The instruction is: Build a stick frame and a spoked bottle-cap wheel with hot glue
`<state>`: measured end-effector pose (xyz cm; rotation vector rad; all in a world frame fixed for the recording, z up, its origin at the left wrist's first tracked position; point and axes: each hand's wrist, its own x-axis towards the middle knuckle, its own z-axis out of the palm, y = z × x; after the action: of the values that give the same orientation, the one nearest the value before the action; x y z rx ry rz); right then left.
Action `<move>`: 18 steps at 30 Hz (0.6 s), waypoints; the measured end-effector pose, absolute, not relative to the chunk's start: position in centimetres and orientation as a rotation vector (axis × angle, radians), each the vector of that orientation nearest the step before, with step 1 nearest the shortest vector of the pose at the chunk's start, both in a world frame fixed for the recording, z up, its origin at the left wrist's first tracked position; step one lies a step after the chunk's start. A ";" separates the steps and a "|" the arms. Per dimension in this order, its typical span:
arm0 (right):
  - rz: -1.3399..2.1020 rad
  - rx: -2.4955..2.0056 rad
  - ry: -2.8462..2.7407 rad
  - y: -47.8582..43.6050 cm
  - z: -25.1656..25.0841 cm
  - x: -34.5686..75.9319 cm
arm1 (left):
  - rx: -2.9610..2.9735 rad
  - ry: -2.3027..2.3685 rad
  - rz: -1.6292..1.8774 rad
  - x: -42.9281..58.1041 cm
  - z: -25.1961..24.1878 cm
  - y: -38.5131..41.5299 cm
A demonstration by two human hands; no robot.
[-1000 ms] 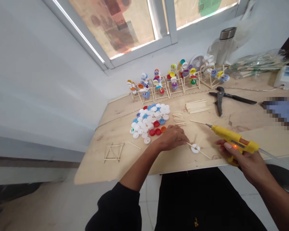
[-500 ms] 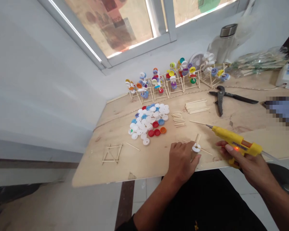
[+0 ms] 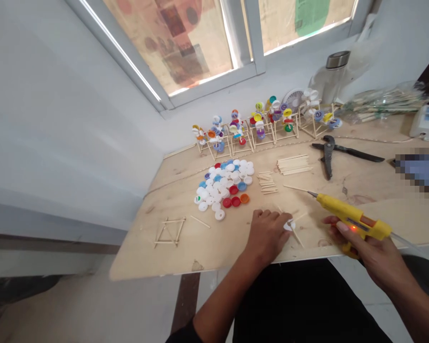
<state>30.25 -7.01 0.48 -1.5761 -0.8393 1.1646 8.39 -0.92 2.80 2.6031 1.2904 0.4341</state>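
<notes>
My right hand [image 3: 364, 243] is wrapped round the handle of a yellow hot glue gun [image 3: 353, 214], its red light lit. The gun's nozzle points left, close to the end of a thin stick [image 3: 295, 187] lying on the table. My left hand [image 3: 270, 233] is closed at the table's front edge, fingertips at a white bottle cap [image 3: 289, 225] with thin sticks crossing at it. Part of the cap and sticks is hidden behind the fingers. Left of that hand lies a pile of bottle caps [image 3: 214, 190], mostly white with some red, blue and orange.
Small stacks of cut sticks [image 3: 293, 164] lie mid-table. Black-handled pliers [image 3: 329, 157] are behind the glue gun. A square stick frame [image 3: 169, 232] lies at left. Several cap-and-stick wheel models [image 3: 259, 128] line the wall, near a small fan [image 3: 293, 101] and a glass bottle [image 3: 334, 78].
The cap with its crossed sticks has turned under my left hand, one stick now pointing more toward the front edge. The glue gun keeps nearly the same place; the view has shifted slightly.
</notes>
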 end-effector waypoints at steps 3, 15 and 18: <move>1.129 -1.581 -0.822 -7.1 0.2 30.2 | 2.636 1.306 0.441 6.4 5.7 1.0; 1.152 -1.568 -0.788 -6.8 0.3 30.5 | 2.577 1.338 0.696 4.1 9.4 1.4; 1.153 -1.567 -0.799 -6.8 0.5 30.4 | 2.638 1.202 0.284 6.6 5.9 0.7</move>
<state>30.44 -6.77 0.49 -1.5669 -0.7989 1.1528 6.60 0.74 5.89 2.6377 1.2020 0.2842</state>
